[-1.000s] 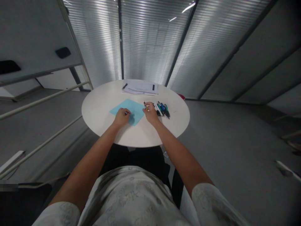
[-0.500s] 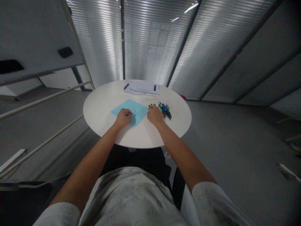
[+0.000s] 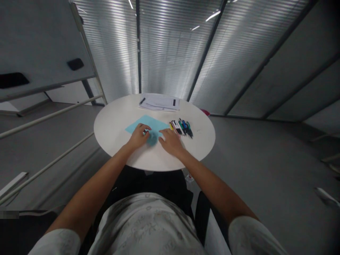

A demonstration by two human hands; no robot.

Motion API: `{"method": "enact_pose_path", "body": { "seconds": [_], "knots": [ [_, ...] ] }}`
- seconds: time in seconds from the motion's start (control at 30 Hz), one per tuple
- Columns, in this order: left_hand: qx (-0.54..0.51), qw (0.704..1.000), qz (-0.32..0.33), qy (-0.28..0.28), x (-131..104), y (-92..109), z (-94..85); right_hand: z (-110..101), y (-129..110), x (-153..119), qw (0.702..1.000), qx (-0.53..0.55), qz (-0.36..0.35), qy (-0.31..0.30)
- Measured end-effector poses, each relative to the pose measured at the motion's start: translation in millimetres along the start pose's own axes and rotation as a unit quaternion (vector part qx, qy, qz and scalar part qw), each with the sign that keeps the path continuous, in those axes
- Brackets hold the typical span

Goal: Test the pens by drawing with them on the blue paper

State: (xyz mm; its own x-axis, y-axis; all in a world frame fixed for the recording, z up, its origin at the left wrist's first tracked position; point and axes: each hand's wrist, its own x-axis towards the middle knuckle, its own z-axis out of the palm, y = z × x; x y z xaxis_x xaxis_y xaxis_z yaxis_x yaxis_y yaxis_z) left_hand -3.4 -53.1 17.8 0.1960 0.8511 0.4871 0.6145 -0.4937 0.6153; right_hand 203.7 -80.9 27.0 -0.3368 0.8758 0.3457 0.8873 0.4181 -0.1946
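A sheet of light blue paper (image 3: 147, 120) lies at an angle on the round white table (image 3: 114, 113). My left hand (image 3: 139, 135) rests over its front left part, fingers curled around a small dark pen-like object (image 3: 145, 131), most of it hidden by the fingers. Over the paper's right corner is my right hand (image 3: 171, 141), open, thumb and fingers apart, with nothing visible in it. Just beyond the right hand, several pens (image 3: 183, 127) lie side by side, with yellow, white, green, blue and black parts.
A stack of white papers (image 3: 159, 102) with a dark pen (image 3: 142, 101) on its left side lies at the table's far edge. A whiteboard frame (image 3: 53, 109) with pale rails stands at the left. Blinds-covered glass panels (image 3: 164, 53) rise behind the table.
My right hand has come away from the pens, moved left and slightly nearer me onto the paper, and spread its fingers. The yellow and white pens now show. My left hand's fingers have loosened slightly.
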Motion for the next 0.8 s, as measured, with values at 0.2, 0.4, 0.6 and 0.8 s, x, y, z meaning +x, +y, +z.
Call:
{"method": "enact_pose_path", "body": {
  "seconds": [0.2,0.4,0.6,0.8],
  "knots": [
    [0.227,0.963,-0.033,-0.139,-40,17,-23.4,2,-5,-29,0.993,-0.023,0.000,-0.112],
    [0.273,0.932,-0.078,-0.225,-49,16,-16.7,5,-6,-27,0.988,-0.031,0.030,-0.150],
    [0.273,0.933,-0.070,-0.224,-48,19,-19.1,6,-5,-27,0.988,-0.035,0.032,-0.150],
    [0.270,0.933,-0.077,-0.223,-49,21,-20.6,5,-5,-27,0.987,-0.025,0.037,-0.157]
  ]
}}
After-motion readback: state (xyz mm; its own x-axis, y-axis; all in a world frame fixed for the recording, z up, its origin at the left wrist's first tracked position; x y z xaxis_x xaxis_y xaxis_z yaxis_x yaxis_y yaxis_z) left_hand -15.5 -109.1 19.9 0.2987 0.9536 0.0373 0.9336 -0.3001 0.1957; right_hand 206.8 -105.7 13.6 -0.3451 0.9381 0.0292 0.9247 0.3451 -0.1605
